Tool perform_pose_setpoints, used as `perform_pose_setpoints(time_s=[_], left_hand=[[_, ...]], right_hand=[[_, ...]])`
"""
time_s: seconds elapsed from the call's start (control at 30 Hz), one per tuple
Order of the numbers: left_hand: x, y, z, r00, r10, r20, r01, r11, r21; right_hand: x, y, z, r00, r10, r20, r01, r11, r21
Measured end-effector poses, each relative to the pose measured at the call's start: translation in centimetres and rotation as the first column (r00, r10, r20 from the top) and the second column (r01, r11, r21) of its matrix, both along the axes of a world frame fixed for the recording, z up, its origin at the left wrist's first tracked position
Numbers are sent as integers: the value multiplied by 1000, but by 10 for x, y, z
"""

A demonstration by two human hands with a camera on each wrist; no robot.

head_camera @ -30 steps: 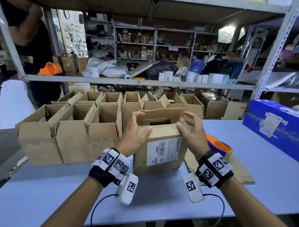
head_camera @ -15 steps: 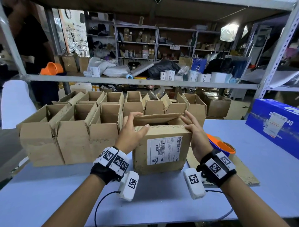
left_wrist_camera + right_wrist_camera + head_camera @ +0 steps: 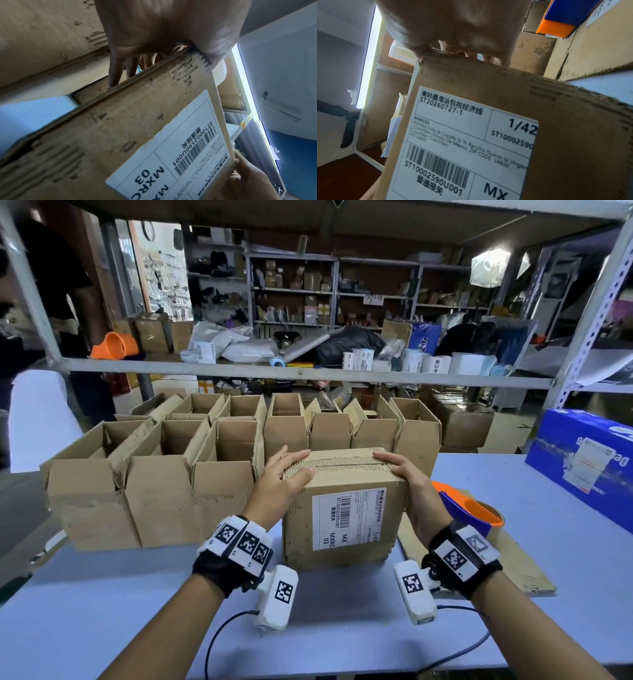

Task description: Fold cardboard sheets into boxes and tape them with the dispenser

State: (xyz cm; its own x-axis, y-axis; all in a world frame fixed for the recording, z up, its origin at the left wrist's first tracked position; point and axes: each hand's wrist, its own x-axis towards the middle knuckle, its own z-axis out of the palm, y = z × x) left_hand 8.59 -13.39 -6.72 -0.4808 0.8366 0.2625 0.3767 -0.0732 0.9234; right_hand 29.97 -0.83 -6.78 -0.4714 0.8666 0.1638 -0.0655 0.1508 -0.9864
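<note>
Pressing brown labelled cardboard box [image 3: 346, 508] flaps flat, left hand [image 3: 279, 486] and right hand [image 3: 406, 484] outstretched; next, orange-and-blue tape dispenser [image 3: 469, 510].

Open boxes [image 3: 161, 481] crowd left and behind; tape dispenser [image 3: 469, 510] blocks right; near table [image 3: 342, 628] lies free.

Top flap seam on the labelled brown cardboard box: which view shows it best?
Head view: the top flap seam runs across the lid between the left hand and right hand. Both wrist views show only the labelled brown cardboard box from its side, seam hidden.
</note>
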Motion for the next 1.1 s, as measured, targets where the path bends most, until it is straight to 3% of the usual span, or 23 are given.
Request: perform_pose_setpoints(time_s=[0.37,0.63,0.73,0.8,0.87,0.93,0.97,1.03,1.1], left_hand=[[-3,5,6,998,-18,63,13,996,90],[-1,5,3,995,3,104,-15,993,117],[-1,5,3,993,2,117,-16,992,124],[-1,5,2,992,-2,125,-14,991,132],[-1,6,2,992,-3,126,-14,991,134],[-1,6,1,992,-4,123,-13,990,139],[-1,6,1,993,-4,120,-13,990,140],[-2,7,-1,993,-7,115,-9,990,144],[-3,8,-2,993,-13,116,-5,989,151]], right_hand=[[1,-2,8,1000,-16,-10,16,1000,-3],[17,15,26,981,107,163,-120,990,73],[29,41,29,960,-69,270,33,991,133],[43,67,23,830,-266,490,145,952,270],[61,92,12,577,-395,715,183,916,358],[77,110,-3,339,-431,836,162,903,399],[82,115,-10,254,-427,868,137,904,404],[88,121,-24,130,-419,899,73,908,412],[89,124,-34,80,-449,890,43,894,447]])
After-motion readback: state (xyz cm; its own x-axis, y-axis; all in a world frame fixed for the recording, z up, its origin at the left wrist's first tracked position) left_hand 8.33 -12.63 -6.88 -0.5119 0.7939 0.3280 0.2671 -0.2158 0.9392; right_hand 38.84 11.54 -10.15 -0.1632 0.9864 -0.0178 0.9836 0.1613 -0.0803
